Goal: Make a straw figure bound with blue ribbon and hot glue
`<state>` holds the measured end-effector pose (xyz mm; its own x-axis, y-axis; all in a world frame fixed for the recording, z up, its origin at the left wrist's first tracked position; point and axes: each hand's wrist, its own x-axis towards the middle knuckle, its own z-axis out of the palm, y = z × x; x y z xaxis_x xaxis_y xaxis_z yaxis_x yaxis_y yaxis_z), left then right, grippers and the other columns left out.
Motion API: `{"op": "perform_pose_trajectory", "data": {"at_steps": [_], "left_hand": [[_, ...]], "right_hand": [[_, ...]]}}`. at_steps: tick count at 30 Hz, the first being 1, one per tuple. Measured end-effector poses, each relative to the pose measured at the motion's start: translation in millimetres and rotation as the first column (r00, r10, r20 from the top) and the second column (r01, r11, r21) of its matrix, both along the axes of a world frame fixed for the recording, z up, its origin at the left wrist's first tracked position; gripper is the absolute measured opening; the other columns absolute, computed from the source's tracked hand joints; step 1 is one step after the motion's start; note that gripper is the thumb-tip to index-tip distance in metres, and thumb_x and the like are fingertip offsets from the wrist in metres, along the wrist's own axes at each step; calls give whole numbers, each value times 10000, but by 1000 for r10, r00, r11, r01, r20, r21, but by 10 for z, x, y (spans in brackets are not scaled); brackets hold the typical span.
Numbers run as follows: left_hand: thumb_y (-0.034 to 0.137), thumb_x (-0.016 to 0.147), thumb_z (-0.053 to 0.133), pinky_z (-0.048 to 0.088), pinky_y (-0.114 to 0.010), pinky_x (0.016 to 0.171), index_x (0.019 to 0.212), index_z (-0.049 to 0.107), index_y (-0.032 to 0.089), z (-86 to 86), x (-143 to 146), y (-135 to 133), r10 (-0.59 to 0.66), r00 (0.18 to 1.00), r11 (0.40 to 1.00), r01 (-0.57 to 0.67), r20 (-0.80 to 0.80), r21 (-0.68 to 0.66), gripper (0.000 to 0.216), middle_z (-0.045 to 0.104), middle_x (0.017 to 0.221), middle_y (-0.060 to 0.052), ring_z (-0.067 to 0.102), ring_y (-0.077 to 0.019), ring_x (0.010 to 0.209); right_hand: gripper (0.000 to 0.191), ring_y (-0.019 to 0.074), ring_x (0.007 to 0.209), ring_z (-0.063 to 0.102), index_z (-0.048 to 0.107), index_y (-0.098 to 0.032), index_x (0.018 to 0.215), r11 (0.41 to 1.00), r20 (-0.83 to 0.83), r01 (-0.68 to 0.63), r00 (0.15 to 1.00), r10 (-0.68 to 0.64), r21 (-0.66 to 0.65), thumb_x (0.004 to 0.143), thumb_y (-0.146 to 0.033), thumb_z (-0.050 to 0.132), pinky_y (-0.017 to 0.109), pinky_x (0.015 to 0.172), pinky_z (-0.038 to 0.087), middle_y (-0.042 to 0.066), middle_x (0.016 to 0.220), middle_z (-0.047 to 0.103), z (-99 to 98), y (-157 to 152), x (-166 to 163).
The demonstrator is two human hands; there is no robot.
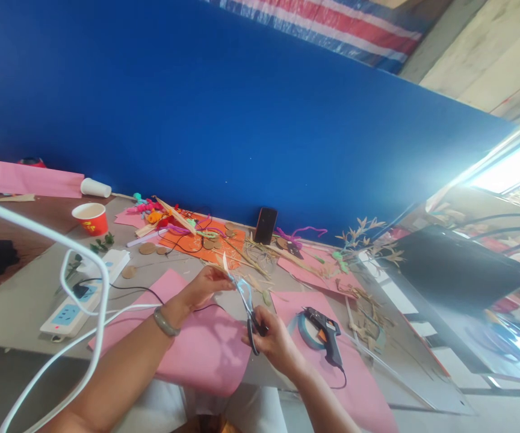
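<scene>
My right hand (266, 337) is closed round the black handles of a pair of scissors (245, 297). The blades point up and away from me, spread apart, with their tips by the fingers of my left hand (208, 285). That hand is closed in a pinch; a thin tan piece seems to show at its fingertips, too small to name. Below both hands lies a sheet of pink paper (197, 355). To the right, a black hot glue gun (327, 334) rests across a roll of teal tape (305, 331) on another pink sheet.
A white power strip (73, 310) and a white cable (102, 300) are at the left, near a red paper cup (91, 219). A phone (265, 225) leans on the blue partition (242, 108). Dried stems, wood slices and pipe cleaners cover an orange sheet (188, 243).
</scene>
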<state>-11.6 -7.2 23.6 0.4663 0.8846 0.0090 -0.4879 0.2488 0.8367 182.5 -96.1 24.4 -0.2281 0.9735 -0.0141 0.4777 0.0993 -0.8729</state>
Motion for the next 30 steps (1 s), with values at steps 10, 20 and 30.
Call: {"op": "perform_pose_trajectory", "data": {"at_steps": [10, 20, 30], "left_hand": [[206, 512, 848, 471, -265, 691, 652, 705, 136, -21, -2, 6, 11, 1000, 1000, -11, 25, -30, 212, 693, 635, -24, 623, -130, 625], [212, 514, 849, 463, -261, 668, 668, 709, 109, 10, 5, -19, -31, 1000, 999, 31, -1, -16, 232, 692, 649, -48, 615, -133, 618], [216, 514, 846, 473, -266, 675, 668, 706, 113, 5, 5, -17, -44, 999, 998, 45, 10, -47, 232, 703, 663, -52, 633, -145, 631]], "right_hand": [[407, 125, 598, 345, 355, -218, 628, 985, 220, -48, 975, 11, 166, 718, -445, 680, 252, 544, 290, -39, 614, 430, 11, 30, 26], [374, 140, 616, 368, 343, -223, 637, 968, 329, -113, 944, 33, 226, 733, -432, 637, 264, 561, 306, -27, 628, 434, 70, 98, -3], [465, 147, 609, 352, 295, -229, 600, 975, 262, -23, 964, -37, 220, 722, -511, 644, 266, 553, 289, -34, 588, 411, -95, 123, -23]]}}
